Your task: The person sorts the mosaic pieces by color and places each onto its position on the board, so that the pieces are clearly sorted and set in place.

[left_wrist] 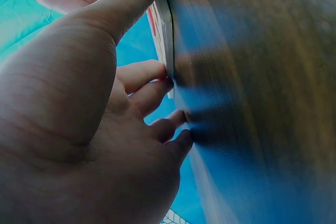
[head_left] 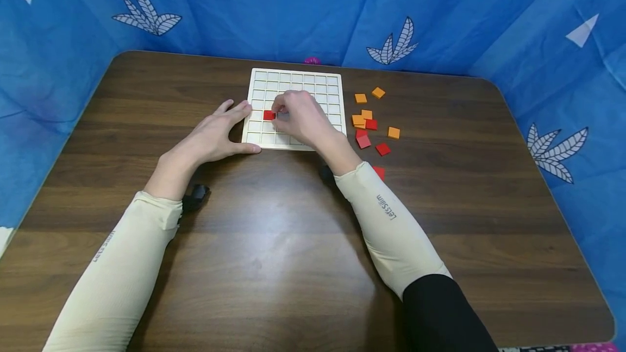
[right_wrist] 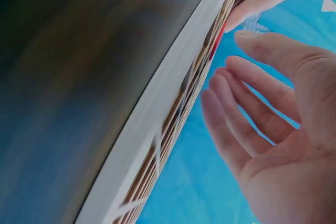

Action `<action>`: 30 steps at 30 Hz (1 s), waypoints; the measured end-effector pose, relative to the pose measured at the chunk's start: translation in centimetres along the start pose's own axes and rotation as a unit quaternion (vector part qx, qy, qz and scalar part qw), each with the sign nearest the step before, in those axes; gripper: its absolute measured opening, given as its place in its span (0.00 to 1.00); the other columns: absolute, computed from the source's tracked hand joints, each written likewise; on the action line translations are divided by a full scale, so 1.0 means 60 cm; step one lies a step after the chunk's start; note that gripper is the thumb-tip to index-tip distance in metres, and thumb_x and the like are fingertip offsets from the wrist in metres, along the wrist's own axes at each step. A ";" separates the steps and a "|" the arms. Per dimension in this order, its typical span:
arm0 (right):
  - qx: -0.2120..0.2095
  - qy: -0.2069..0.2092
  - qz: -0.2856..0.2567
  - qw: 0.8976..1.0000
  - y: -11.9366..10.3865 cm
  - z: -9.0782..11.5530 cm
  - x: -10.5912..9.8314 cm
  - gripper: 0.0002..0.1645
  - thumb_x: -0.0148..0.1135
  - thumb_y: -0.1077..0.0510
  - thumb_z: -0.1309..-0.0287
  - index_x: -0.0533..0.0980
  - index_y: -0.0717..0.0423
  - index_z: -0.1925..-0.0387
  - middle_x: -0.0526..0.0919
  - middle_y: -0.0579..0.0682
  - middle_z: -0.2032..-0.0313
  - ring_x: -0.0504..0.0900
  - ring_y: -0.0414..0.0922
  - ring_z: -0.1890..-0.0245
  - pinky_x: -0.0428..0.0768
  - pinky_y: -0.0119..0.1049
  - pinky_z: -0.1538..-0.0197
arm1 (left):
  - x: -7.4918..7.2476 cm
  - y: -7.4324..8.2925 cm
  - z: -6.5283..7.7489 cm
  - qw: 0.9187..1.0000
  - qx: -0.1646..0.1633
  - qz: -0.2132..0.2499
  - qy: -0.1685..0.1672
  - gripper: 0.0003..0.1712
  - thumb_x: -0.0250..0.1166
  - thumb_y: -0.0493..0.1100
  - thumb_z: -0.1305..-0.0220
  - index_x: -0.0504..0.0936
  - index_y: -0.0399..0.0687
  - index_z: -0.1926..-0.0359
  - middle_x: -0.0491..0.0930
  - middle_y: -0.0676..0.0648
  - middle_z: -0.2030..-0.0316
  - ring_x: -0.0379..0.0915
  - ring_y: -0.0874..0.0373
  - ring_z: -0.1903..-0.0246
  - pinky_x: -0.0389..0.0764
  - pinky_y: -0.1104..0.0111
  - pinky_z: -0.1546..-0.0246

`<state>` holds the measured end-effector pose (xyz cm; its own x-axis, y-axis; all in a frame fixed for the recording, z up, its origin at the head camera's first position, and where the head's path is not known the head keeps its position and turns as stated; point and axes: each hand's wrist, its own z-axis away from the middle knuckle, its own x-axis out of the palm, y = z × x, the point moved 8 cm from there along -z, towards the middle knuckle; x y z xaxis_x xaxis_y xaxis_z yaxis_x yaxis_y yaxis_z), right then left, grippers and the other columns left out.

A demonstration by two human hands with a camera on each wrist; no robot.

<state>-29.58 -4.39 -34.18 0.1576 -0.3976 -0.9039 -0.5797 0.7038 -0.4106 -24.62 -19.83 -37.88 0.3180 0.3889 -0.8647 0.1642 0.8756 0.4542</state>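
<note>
A white gridded board (head_left: 254, 129) lies on the table, with a red square tile (head_left: 269, 115) in its left part. My left hand (head_left: 211, 133) steadies the board's left side, fingertips at the edge and thumb at the near left corner. In the left wrist view its fingers (left_wrist: 142, 72) reach along the board's edge (left_wrist: 169, 35). Over the grid, my right hand (head_left: 304, 118) has its fingertips right beside the red tile. The right wrist view shows the thumb (right_wrist: 268, 48) and fingers loosely bent and apart, with nothing between them, close to the red tile (right_wrist: 217, 42).
Right of the board lie several loose orange tiles (head_left: 360, 98) and red tiles (head_left: 383, 149), some overlapping. Another red tile (head_left: 379, 171) is partly hidden by the right sleeve (head_left: 391, 221). A blue patterned cloth (head_left: 274, 10) hangs behind the brown wooden table (head_left: 274, 265).
</note>
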 end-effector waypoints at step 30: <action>0.047 0.045 -0.003 0.998 0.138 0.128 -0.087 0.13 0.71 0.54 0.33 0.87 0.58 0.52 0.88 0.55 0.55 0.83 0.51 0.56 0.83 0.44 0.50 | 0.002 0.003 0.001 1.000 0.005 0.001 -0.001 0.62 0.72 0.70 0.37 0.51 0.52 0.15 0.43 0.50 0.14 0.31 0.44 0.15 0.50 0.33 0.22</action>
<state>-29.09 8.04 -33.80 0.0857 -0.4507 -0.8885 -0.5007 0.7515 -0.4295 -24.51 -19.67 -37.88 0.3205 0.3908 -0.8629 0.1718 0.8718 0.4587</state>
